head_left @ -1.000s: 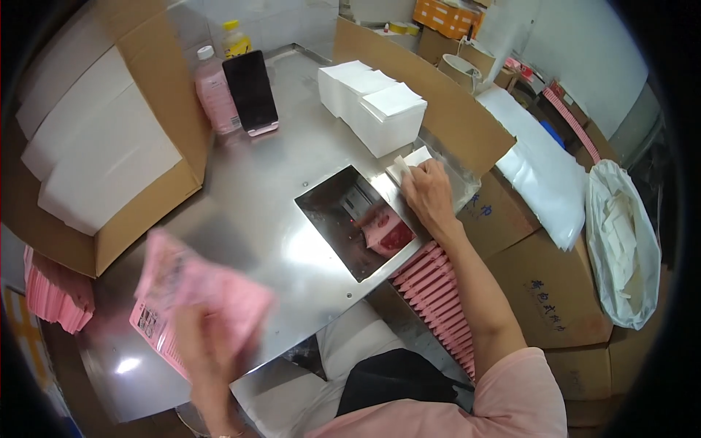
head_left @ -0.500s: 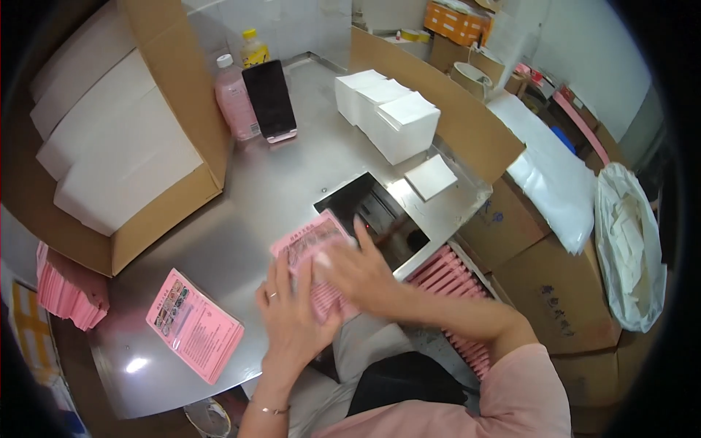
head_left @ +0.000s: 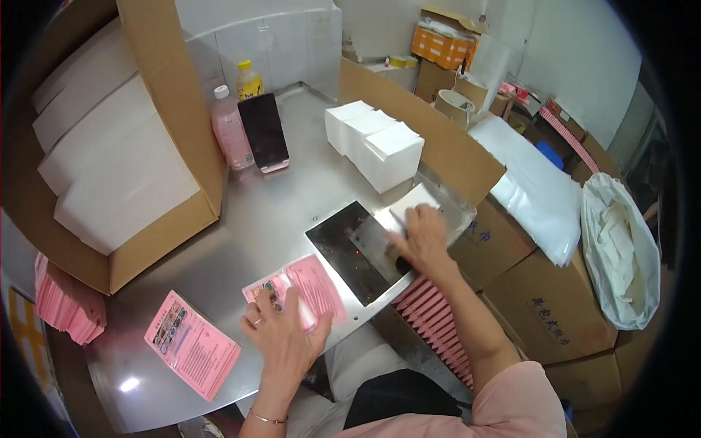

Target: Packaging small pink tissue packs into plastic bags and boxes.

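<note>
My left hand [head_left: 283, 337] lies over a pink printed paper sleeve [head_left: 325, 281] near the table's front edge. Its fingers and thumb curl down on the sleeve, and a white folded strip [head_left: 301, 301] shows between them. To the right, my right hand [head_left: 426, 237] has its fingers bent and pressed together on a white folded tissue [head_left: 416, 201] at the table's right side. How many tissues its fingers hold is hidden. Between the hands is a dark rectangular opening [head_left: 332, 237] in the tabletop.
A stack of pink printed sleeves [head_left: 193, 347] lies at left on the metal table [head_left: 281, 212]. Tall white tissue stacks [head_left: 387, 157] stand at the back right. A phone [head_left: 263, 131] leans beside a pink bottle [head_left: 231, 131]. An open carton [head_left: 164, 233] holds white stacks. Pink sleeves [head_left: 438, 328] fill a box below.
My right hand has left the pink sleeve and moved right to the small white stack. My left hand stays on the sleeve, which sits slightly lower and to the left in view.
</note>
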A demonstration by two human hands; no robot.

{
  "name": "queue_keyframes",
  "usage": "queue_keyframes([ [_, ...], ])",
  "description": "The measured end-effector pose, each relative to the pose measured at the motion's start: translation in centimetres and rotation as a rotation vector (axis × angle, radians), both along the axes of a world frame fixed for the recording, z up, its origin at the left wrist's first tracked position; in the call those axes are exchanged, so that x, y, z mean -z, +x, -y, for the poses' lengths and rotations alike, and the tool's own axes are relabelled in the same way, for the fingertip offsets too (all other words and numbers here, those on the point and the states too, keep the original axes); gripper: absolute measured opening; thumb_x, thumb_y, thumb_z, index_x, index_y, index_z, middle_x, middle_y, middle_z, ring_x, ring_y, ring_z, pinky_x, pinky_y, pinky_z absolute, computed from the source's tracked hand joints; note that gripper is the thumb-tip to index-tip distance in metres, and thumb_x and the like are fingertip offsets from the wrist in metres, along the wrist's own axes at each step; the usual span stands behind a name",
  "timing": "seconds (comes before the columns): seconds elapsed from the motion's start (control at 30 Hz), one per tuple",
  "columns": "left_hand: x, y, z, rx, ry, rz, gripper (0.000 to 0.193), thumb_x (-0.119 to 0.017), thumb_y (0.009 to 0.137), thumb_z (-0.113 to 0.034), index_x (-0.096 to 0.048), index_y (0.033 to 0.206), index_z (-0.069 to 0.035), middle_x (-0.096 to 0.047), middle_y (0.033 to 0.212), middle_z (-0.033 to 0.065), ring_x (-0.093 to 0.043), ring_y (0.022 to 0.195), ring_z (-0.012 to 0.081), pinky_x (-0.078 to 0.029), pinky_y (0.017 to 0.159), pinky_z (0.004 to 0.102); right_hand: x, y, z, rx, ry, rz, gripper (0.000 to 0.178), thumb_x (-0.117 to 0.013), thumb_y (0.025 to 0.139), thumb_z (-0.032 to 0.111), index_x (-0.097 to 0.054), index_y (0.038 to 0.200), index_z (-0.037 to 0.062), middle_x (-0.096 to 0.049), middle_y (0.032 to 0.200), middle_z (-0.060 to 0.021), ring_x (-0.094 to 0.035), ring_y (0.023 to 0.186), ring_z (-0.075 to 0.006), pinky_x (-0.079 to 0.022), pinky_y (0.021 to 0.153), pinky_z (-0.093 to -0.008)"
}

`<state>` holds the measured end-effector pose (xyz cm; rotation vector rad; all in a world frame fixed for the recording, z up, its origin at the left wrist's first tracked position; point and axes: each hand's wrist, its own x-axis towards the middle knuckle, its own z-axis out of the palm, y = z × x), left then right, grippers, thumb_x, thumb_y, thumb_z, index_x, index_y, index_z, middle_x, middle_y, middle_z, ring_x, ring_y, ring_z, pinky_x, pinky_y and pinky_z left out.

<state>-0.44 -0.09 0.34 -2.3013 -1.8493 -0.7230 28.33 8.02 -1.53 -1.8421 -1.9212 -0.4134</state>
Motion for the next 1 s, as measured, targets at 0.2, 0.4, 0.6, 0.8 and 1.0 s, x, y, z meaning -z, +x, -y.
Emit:
queue_keyframes([
  [0.2,-1.0,-0.6,0.1,0.151,0.026,-0.07,0.053,-0.074,0.077,-0.047,-0.064,0.11,-0.007,-0.055,0.122,0.019,-0.049,0.097,0.036,-0.039,0.082,0.0494,0.7,1.0,-0.2,-0.059,0.09,-0.314,0.011,-0.07,0.085,0.013,-0.068,0.089,0.0022,-0.063,0.092,-0.0112,-0.061,0.087,-0.0264,-0.049,0.07,-0.0383],
  [0.4,0.5,-0.4,-0.6,0.148,0.047,0.027,0.044,-0.076,0.078,-0.041,-0.064,0.102,-0.006,-0.058,0.113,0.0173,-0.053,0.083,0.0324,-0.044,0.061,0.0423,-10.1,1.1,-4.5,0.037,0.604,-0.503,0.017,-0.065,0.09,0.015,-0.075,0.098,0.0044,-0.066,0.101,-0.0111,-0.06,0.091,-0.0262,-0.049,0.076,-0.036],
  [0.6,0.9,0.2,-0.6,0.178,0.091,0.1,0.042,-0.077,0.077,-0.038,-0.064,0.101,-0.005,-0.056,0.11,0.0157,-0.05,0.083,0.0309,-0.041,0.065,0.0422,-8.7,1.7,-11.2,-0.065,0.31,0.154,0.02,-0.067,0.082,0.018,-0.077,0.096,0.0058,-0.062,0.094,-0.0105,-0.059,0.096,-0.0287,-0.046,0.089,-0.0425],
  [0.8,0.1,0.3,-0.5,0.161,0.01,0.185,0.04,-0.08,0.075,-0.03,-0.064,0.102,-0.004,-0.056,0.106,0.0189,-0.051,0.089,0.0346,-0.043,0.074,0.0444,-7.4,1.4,-11.2,-0.072,0.183,-0.008,0.021,-0.065,0.084,0.018,-0.076,0.09,0.0017,-0.062,0.089,-0.0136,-0.058,0.092,-0.0316,-0.049,0.081,-0.0448],
  [1.0,-0.1,0.5,-0.3,0.11,-0.005,0.16,0.041,-0.078,0.078,-0.032,-0.063,0.104,-0.004,-0.055,0.111,0.0197,-0.048,0.095,0.0357,-0.039,0.084,0.0477,-7.3,1.5,-12.3,-0.037,0.093,0.01,0.026,-0.064,0.083,0.021,-0.075,0.087,-0.0017,-0.061,0.088,-0.0194,-0.058,0.089,-0.0348,-0.05,0.078,-0.0479],
])
